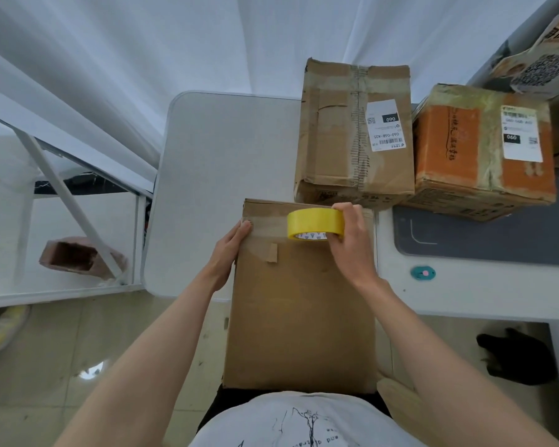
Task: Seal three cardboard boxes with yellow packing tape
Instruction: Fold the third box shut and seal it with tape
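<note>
Right against my white T-shirt (304, 421), I'm steadying a plain brown cardboard box (300, 317), left hand (229, 250) lying flat-fingered along its side, right hand (349, 240) clamping fingers around the yellow tape roll (315, 222) on its far end. Beyond, two worn labelled boxes (352, 137) are sitting on the smooth white table (223, 162) before draped white fabric (142, 43).

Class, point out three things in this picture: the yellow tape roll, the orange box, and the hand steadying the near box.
yellow tape roll (315, 221): head view, on its yellow outer band.
orange box (449, 146): head view, on its orange top face.
left hand (229, 250): head view, on the back of the hand.
</note>
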